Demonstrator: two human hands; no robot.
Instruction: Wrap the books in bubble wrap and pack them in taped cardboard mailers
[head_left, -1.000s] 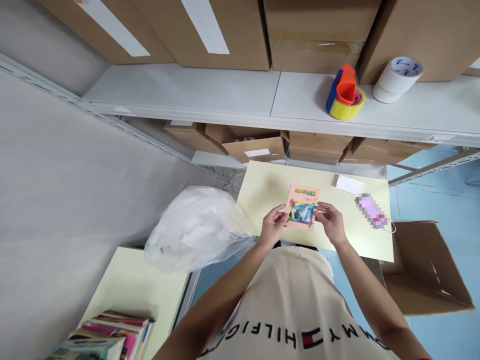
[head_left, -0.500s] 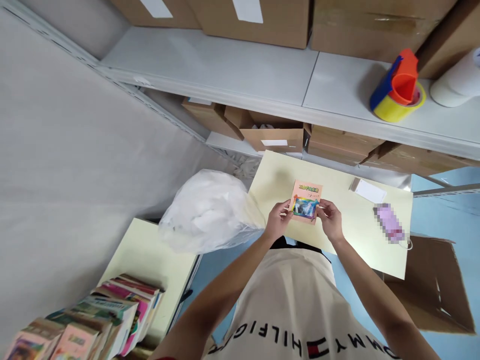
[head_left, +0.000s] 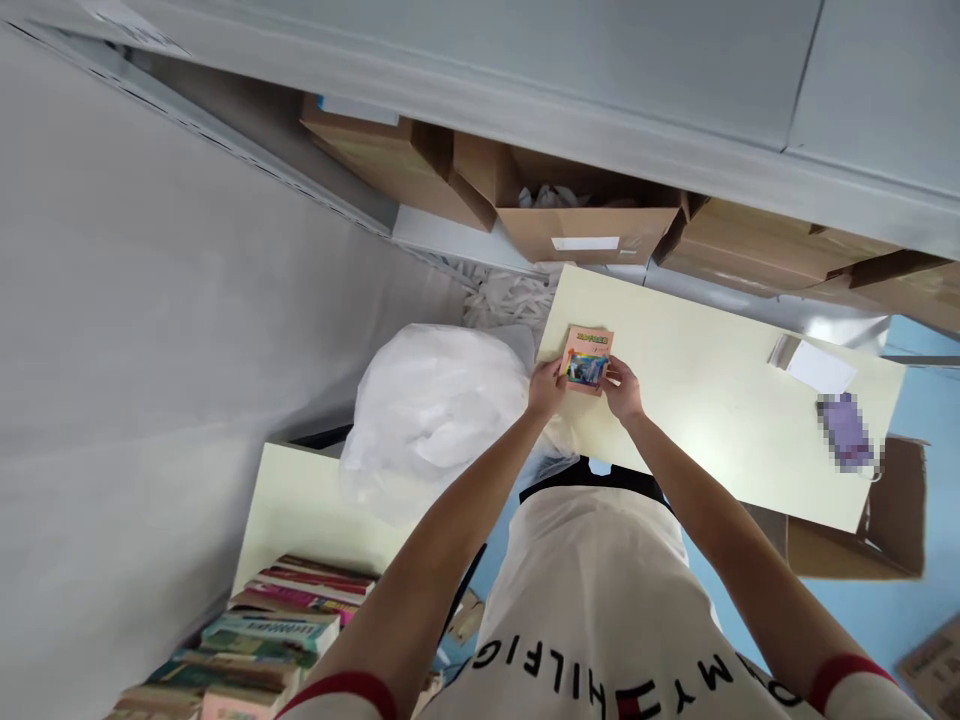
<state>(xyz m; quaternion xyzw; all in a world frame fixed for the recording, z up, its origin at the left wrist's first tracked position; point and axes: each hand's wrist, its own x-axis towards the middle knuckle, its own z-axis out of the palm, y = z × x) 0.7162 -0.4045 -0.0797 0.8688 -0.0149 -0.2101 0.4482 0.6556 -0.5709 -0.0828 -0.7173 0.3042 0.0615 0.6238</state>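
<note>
A small pink book point(head_left: 588, 358) with a colourful picture on its cover is held flat, cover up, at the left end of a pale yellow table point(head_left: 697, 400). My left hand point(head_left: 547, 387) pinches the book's left edge. On the opposite edge, my right hand point(head_left: 622, 388) has its thumb and fingers closed on the book. Whether the book rests on the tabletop or hovers just above it, I cannot tell. Beside my left forearm bulges a clear plastic bag point(head_left: 439, 400) filled with white material.
Several books point(head_left: 270, 630) are stacked on a second table point(head_left: 319, 500) at lower left. A white card-like item point(head_left: 817, 366) and a blurred purple phone-like object point(head_left: 846, 432) lie at the table's right. An open cardboard box point(head_left: 589, 230) stands on the shelf point(head_left: 525, 110) unit's lower level.
My view has tilted down and shifted, so the upper shelf's boxes and tape have left the picture. Both hands keep the book between them, now nearer the table's left end.
</note>
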